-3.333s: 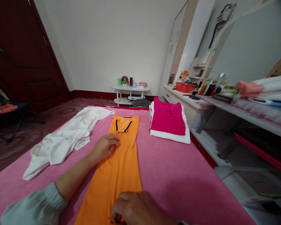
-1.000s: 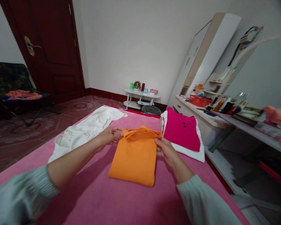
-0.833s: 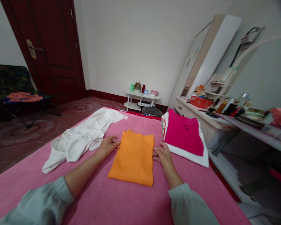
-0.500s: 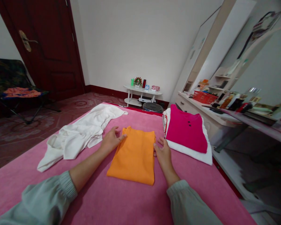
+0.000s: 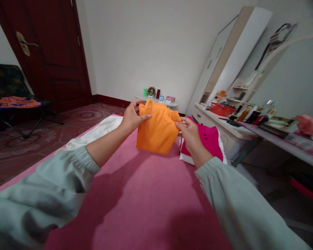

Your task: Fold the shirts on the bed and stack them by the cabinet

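Head view — folded orange garment (image 5: pixel 158 130) pinched at its top corners between both hands' fingers (image 5: pixel 145 118) — lifted off the bed.

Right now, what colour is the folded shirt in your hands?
Orange: the folded shirt, held up by the left hand and right hand, seen in the head view.

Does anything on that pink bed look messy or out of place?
Only the white garment at the left side of the pink bed lies loose and rumpled, unlike the neatly stacked magenta top. The folded orange garment is held up off the bed between the left hand and right hand. Nothing looks spilled or damaged.
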Motion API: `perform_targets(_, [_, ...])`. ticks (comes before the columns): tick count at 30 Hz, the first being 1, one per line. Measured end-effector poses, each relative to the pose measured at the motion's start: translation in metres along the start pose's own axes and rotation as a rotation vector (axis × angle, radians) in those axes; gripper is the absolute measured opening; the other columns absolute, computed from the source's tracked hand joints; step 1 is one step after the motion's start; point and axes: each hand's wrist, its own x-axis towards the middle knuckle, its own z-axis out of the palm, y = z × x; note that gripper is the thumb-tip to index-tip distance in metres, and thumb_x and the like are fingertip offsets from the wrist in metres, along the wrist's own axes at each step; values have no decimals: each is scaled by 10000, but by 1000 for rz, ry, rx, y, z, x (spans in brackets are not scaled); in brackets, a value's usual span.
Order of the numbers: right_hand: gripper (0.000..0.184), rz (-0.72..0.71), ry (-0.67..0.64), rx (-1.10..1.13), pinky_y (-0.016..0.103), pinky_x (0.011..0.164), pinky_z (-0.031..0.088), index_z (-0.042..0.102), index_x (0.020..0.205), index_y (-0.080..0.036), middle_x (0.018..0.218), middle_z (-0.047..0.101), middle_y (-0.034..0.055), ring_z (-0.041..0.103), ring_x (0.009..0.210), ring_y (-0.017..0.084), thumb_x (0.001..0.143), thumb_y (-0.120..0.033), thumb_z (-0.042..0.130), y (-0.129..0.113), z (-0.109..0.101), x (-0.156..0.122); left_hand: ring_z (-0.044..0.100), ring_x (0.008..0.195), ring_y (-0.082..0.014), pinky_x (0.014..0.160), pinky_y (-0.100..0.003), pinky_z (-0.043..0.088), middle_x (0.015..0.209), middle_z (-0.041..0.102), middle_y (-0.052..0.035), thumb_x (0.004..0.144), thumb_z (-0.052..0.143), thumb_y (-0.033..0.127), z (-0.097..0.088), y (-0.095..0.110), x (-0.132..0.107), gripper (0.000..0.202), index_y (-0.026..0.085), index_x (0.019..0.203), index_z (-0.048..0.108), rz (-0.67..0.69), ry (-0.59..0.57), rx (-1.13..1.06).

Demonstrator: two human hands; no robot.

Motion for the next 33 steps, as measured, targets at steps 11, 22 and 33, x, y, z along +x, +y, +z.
perform_targets(11, [273, -66, -395, -412, 412, 983, 437, 669, 865, -187, 1029, 699, 60, 621, 1036, 213, 658, -115, 505, 74, -52, -154, 622, 885, -187, 852, -320, 497, 906, 678, -48, 655, 495, 7, -61, -22, -166, 390, 204, 915, 709, 227, -699, 536])
perform_targets(22, [329, -131, -309, -652, 391, 969, 441, 618, 1021, -193, 1086, 651, 75, 579, 1062, 212, 732, -103, 490, 79, -56, -186, 612, 874, -207, 810, -316, 478, 930, 680, -71, 805, 570, 249, -64, -4, -197, 208, 211, 970, 691, 124, -640, 662])
perform_targets(33, [276, -189, -69, -691, 371, 902, 481, 627, 1023, -146, 1056, 646, 127, 595, 1027, 230, 885, -288, 436, 81, -25, -133, 543, 1169, -251, 1008, -373, 412, 1258, 589, -125, 879, 525, 337, 20, -46, -128, 382, 175, 1218, 594, 26, -433, 615])
